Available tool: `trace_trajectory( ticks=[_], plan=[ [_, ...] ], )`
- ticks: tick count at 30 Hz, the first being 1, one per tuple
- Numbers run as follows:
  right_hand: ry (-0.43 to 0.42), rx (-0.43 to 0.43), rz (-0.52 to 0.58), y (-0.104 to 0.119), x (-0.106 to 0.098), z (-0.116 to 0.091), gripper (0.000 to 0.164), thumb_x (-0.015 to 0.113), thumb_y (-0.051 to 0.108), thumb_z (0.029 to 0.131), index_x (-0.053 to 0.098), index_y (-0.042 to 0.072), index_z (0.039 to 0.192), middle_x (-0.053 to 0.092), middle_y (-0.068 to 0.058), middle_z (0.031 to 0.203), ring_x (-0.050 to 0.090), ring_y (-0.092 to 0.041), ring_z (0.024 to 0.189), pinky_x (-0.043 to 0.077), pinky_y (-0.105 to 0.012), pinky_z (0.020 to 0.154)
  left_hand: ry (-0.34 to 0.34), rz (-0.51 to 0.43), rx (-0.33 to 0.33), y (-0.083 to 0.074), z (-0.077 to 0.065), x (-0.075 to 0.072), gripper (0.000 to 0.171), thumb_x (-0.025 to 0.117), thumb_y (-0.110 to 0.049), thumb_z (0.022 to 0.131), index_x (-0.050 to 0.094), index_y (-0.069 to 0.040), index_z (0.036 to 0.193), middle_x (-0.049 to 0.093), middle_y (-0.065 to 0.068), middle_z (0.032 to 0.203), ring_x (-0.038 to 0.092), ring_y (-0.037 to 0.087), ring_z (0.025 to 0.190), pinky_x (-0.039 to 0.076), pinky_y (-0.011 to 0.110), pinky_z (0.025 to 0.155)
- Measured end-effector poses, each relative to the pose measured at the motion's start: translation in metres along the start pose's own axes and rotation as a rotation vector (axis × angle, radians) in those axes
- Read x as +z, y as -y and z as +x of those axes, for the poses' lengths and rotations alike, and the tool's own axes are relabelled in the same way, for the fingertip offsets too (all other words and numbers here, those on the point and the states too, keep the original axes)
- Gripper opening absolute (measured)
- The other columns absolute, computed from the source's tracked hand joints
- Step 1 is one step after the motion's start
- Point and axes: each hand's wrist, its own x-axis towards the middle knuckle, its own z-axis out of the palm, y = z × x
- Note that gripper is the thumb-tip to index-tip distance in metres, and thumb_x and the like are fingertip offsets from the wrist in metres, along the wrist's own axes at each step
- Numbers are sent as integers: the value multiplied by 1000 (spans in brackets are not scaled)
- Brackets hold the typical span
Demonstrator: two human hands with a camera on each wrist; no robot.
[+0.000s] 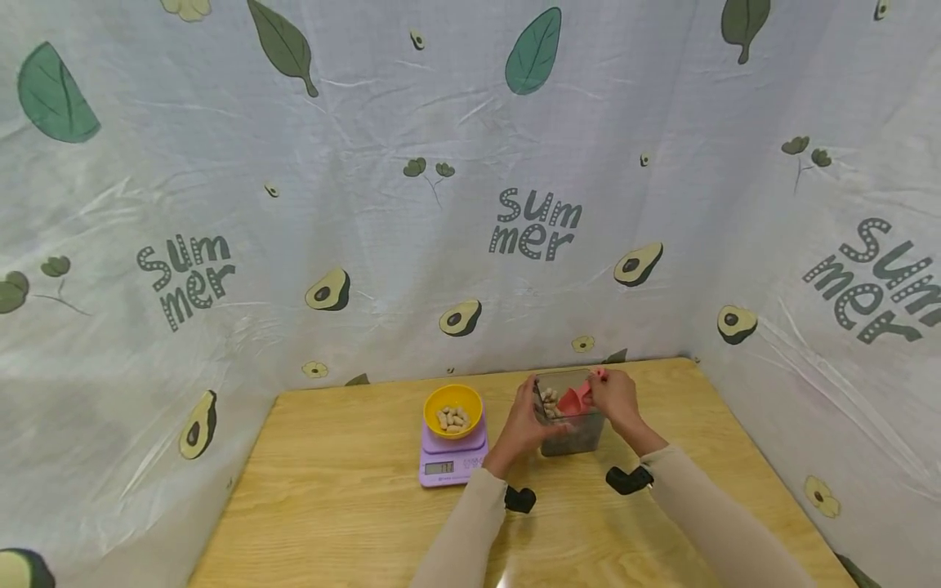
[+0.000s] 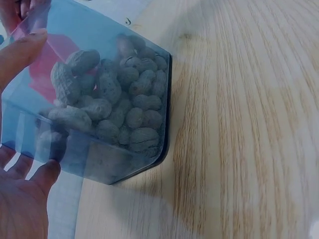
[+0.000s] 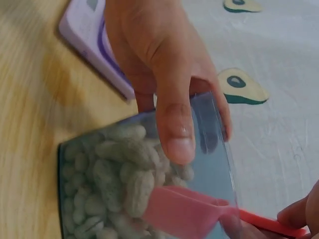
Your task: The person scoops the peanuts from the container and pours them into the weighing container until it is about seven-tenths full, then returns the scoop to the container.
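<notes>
Here, left fingers (image 3: 176, 124) grip a boxy translucent bin (image 1: 573, 441) of pitted peanuts (image 3: 138, 193); right fingers (image 3: 295, 213) pinch a scoop (image 1: 569, 403).

Container (image 1: 577, 441): clear, grey-tinted, open-topped. Peanuts (image 2: 144, 102): unshelled, heaped inside the container. Scoop (image 3: 184, 211): pinkish-red, slanted, head inside the container, handle reaching past the container's rim.

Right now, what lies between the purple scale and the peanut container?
A strip of table and the left hand lie between scale and container in the head view.
</notes>
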Motion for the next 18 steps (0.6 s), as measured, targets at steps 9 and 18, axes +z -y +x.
trace_trajectory(
  ticks=[9,18],
  plan=[
    [-1,10,-41,7,13,-5,33,49,19,100,69,-4,88,67,-13,67,59,-14,54,42,-24,48,-9,-12,5,2,-2,-1,108,80,-44,78,13,-16,158,20,10,163,31,36,146,33,55,116],
    [40,216,191,9,8,2,31,48,16,101,66,-9,106,71,-17,78,72,-15,64,60,-29,61,10,-15,15,2,-2,-4,110,81,-44,78,12,-15,159,19,10,164,30,34,147,33,54,117]
  ],
)
